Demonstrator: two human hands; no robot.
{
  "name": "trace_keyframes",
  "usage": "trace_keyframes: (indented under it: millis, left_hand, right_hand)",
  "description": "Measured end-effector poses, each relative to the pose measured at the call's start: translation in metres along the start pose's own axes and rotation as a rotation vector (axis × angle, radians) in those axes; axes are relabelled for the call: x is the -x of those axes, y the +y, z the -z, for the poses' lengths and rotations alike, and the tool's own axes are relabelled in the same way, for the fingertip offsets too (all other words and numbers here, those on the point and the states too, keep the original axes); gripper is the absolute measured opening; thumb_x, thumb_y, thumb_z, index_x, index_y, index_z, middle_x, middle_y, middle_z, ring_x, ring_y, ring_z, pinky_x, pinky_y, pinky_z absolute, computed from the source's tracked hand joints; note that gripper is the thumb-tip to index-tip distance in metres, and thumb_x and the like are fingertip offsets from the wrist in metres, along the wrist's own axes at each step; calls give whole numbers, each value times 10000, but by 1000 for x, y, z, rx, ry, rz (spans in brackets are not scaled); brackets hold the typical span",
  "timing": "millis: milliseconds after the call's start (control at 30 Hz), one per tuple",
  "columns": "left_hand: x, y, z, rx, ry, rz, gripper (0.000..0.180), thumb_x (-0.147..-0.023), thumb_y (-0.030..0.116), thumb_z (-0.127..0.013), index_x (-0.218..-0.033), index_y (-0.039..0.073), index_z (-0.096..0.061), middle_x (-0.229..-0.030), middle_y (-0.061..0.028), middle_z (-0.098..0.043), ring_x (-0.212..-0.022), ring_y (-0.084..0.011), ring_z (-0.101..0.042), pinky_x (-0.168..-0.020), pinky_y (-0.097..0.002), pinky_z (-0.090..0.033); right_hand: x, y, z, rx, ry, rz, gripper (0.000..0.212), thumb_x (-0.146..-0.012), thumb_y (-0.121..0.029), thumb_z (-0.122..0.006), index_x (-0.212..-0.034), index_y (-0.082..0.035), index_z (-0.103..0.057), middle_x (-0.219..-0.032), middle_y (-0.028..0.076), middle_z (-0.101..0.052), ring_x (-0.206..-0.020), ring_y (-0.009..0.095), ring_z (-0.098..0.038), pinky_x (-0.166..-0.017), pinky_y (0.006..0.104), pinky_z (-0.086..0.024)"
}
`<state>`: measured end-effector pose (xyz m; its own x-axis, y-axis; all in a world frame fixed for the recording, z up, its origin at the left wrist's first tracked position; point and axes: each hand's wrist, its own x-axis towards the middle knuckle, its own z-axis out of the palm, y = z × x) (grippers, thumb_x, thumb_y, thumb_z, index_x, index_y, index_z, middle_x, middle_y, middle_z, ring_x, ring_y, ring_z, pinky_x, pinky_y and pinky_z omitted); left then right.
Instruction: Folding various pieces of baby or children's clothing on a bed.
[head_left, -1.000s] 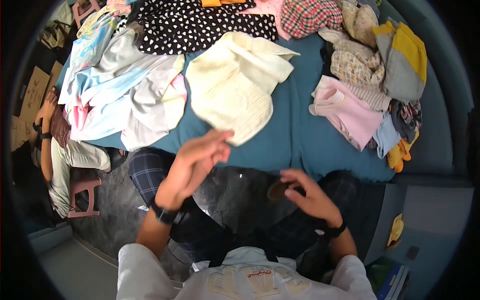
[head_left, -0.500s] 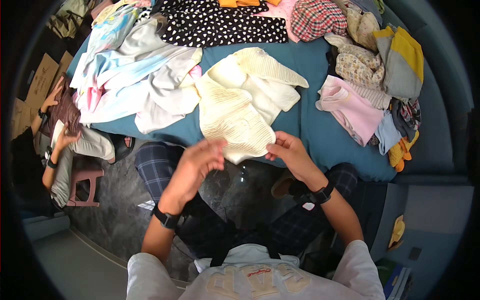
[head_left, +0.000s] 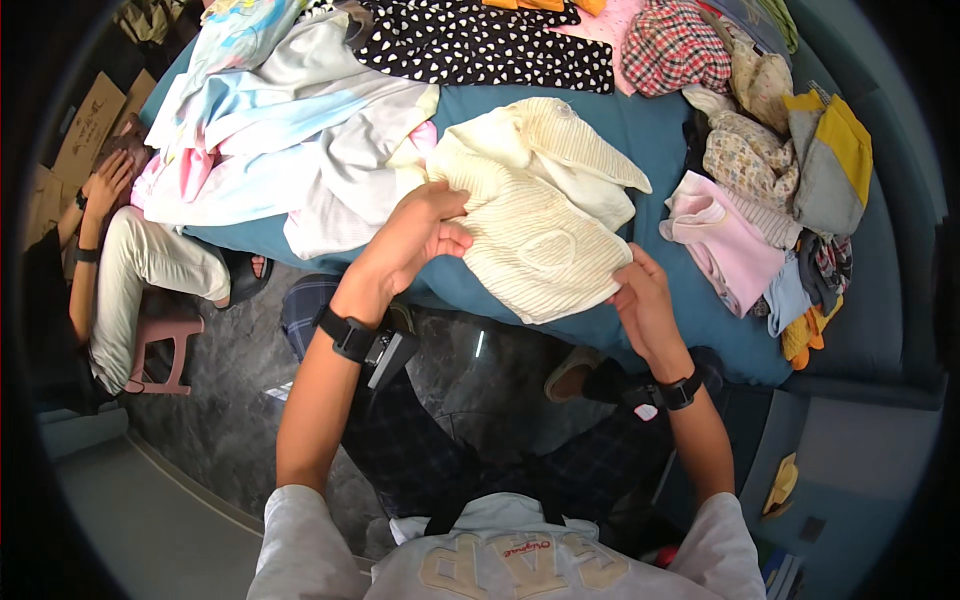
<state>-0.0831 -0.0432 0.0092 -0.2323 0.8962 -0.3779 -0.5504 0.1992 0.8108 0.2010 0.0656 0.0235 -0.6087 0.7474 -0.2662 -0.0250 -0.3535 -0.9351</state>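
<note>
Cream ribbed sweater (head_left: pixel 540 215) lies spread on the teal table (head_left: pixel 640 115), its lower edge hanging just over the near rim, between a heap of pale blue and white clothes (head_left: pixel 290 150) and a pink top (head_left: pixel 725 240). The left hand (head_left: pixel 420 235) pinches the sweater's left side with fingers closed on the knit, while the right hand (head_left: pixel 645 295) grips its lower right corner. A black spotted garment (head_left: pixel 490 45) lies beyond it, and another person (head_left: pixel 110 260) sits on a pink stool (head_left: pixel 165 345) off to the left
</note>
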Motion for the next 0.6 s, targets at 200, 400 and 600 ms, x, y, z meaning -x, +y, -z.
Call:
trace_keyframes:
  millis: [200, 400, 600]
  left_hand:
    - [-8, 1, 4, -71, -4, -82, 105, -917, 114, -641, -931, 41, -567, -608, 60, -474, -448, -38, -354, -447, -223, -276]
    - [7, 11, 21, 51, 92, -248, 88, -902, 112, -632, -913, 25, -631, -599, 71, -490, -428, -20, -276, -449, -230, -219]
    - [6, 10, 29, 211, 172, -347, 126, -936, 172, -631, -885, 57, -620, -658, 68, -552, -466, -14, -302, -480, -211, -244]
  right_hand:
    - [-1, 7, -6, 89, 46, -48, 225, -892, -68, -508, -1062, -14, -644, -935, 9, -659, -776, 67, -564, -674, 233, -438]
    - [-19, 14, 5, 245, 160, 63, 220, -911, -93, -519, -1064, -7, -652, -906, 2, -653, -741, 56, -533, -674, 232, -436]
    - [-44, 26, 8, 221, 134, 55, 194, -954, -130, -545, -1056, -3, -652, -888, -7, -640, -742, 55, -519, -696, 237, -435]
